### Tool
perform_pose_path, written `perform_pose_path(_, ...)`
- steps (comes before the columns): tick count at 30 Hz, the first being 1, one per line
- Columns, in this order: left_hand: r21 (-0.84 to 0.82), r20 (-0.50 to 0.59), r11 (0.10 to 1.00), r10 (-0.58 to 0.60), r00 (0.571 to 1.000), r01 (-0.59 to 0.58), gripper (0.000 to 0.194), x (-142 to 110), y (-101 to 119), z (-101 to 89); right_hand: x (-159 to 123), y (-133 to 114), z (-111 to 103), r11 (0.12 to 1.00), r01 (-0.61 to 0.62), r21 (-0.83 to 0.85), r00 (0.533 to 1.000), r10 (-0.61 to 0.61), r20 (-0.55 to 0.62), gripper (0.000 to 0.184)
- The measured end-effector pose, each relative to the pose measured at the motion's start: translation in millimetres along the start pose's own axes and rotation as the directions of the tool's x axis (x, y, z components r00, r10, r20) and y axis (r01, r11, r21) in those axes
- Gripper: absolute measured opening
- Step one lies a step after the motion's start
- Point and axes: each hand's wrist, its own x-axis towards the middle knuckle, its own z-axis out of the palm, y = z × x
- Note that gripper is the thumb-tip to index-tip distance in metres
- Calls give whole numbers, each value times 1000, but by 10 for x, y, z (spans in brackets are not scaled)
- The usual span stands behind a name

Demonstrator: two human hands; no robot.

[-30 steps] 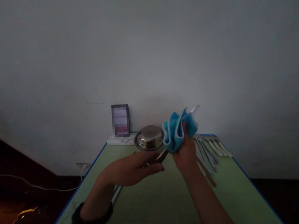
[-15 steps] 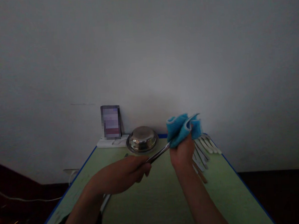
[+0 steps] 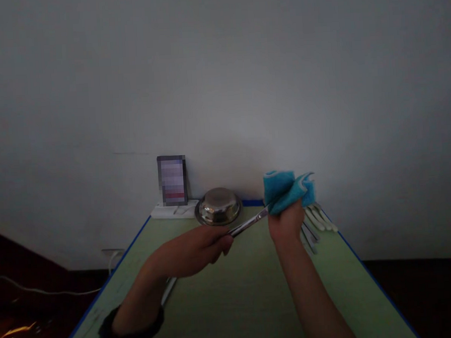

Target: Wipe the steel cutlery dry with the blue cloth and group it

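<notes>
My left hand (image 3: pixel 199 248) is closed around one end of a shiny metal utensil (image 3: pixel 248 223). Its far end disappears into a folded blue cloth (image 3: pixel 281 189), so I cannot tell what kind of utensil it is. My right hand (image 3: pixel 287 222) grips the cloth around that hidden end, fingers mostly covered by it. Both hands are raised over the green table (image 3: pixel 236 299). Beyond my right hand lie several pieces of cutlery with pale handles (image 3: pixel 319 218) and metal ones (image 3: pixel 310 237), partly behind the hand and forearm.
An upturned steel bowl (image 3: pixel 219 207) sits at the table's back edge against the wall. Left of it, a blurred upright screen or card (image 3: pixel 173 180) stands on a white base (image 3: pixel 175 210). Another long metal piece (image 3: pixel 169 291) lies under my left forearm.
The whole view has shifted slightly, with the table appearing a little further right. Both hands appear further right and slightly higher; more of the utensil shows between them. The cloth's folds have changed.
</notes>
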Motion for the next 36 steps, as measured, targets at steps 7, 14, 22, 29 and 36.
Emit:
perform_pose_path(7, -18, -222, 1000, -13, 975, 9, 34, 175, 6, 106, -518, 348, 113, 968, -144, -207, 965, 184, 189, 39)
perform_pose_path(14, -123, 5, 992, 32, 999, -31, 37, -17, 21, -8, 66, -79, -41, 998, 23, -53, 995, -18, 97, 30)
perform_pose_path(22, -81, 18, 996, 32, 999, -30, 29, -34, 4, -25, 227, -239, -135, 979, 193, -70, 980, -188, 69, 19)
perform_pose_path(29, -78, -55, 993, 83, 995, -87, 33, 116, 67, 104, -14, -205, 17, 989, 130, 65, 991, -130, -6, 24)
perform_pose_path(36, -133, -326, 983, 73, 943, -123, 24, 278, 27, 218, -676, 236, 130, 954, -188, -235, 958, 231, 170, 35)
